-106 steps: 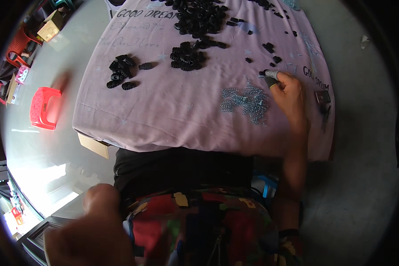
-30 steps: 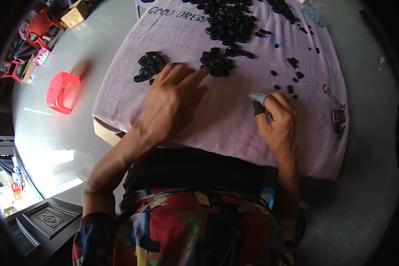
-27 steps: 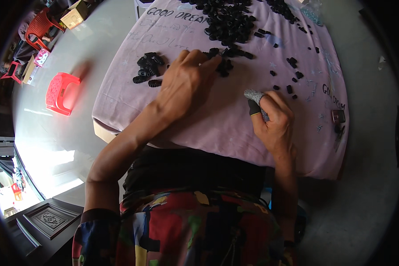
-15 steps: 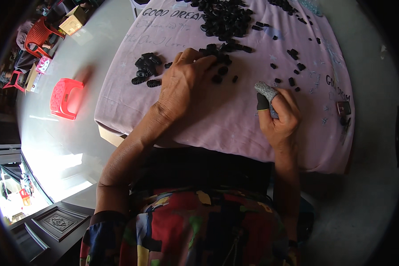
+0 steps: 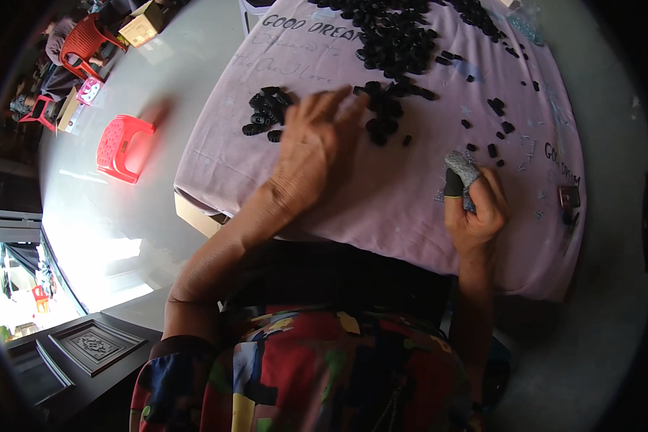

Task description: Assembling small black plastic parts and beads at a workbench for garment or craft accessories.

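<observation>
My left hand (image 5: 311,147) hovers low over the pink cloth (image 5: 381,194), its fingers spread and a little blurred, with nothing visible in them. To its left lies a small heap of ridged black pieces (image 5: 268,108), apparently plastic or rubber. Just right of its fingertips is a looser cluster of black pieces (image 5: 385,115). My right hand (image 5: 479,205) is closed above the cloth, index finger and thumb pressed together. A grey knitted sleeve (image 5: 462,165) covers the index finger, and a black one with a yellow edge (image 5: 453,183) the thumb. Whatever they may hold is hidden.
A large pile of black pieces (image 5: 396,43) covers the far part of the cloth-covered table, with single pieces (image 5: 492,150) scattered to the right. A small dark box (image 5: 569,196) lies by the right edge. A red stool (image 5: 124,147) stands on the floor at left.
The view has shifted, so the table appears farther right. My left hand has drawn back slightly from the looser cluster, fingers more spread. My right hand keeps its closed pose.
</observation>
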Demonstrator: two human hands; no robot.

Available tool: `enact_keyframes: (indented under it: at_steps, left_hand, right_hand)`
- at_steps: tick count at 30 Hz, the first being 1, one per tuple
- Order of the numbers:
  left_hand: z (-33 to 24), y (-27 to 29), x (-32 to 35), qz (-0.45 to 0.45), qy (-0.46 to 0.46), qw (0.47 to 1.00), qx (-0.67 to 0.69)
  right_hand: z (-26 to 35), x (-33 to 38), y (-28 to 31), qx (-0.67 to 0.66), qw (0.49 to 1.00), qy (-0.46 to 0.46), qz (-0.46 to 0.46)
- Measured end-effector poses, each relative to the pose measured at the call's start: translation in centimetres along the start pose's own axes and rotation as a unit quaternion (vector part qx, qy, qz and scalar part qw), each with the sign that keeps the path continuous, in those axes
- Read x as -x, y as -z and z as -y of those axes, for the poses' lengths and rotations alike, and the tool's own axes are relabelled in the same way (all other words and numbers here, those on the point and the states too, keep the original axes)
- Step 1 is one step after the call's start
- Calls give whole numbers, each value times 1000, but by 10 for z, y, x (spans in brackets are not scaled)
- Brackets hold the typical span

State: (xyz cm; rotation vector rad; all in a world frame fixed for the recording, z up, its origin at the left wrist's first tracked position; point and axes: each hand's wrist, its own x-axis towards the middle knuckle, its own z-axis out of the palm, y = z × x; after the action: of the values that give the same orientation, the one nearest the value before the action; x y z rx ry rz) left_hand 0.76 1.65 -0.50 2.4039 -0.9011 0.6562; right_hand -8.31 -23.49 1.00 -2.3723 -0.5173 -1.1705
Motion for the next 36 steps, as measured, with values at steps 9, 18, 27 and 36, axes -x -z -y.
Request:
enact_keyframes:
  at_steps: [9,18,27,36]
  left_hand:
    - [69,36,13,28,38,998,-51]
    - [50,40,3,-58,49,997,8]
    - [1,-7,-21,100,-24,988,118]
    - [-17,-11,-18,99,21,975,198]
  right_hand:
    - [3,-2,0,1,1000,13,1]
    - [6,-2,0,2,1000,9,8]
    - [5,0,0,-17,1000,-11,8]
    - [7,1,3,-27,998,-49,8]
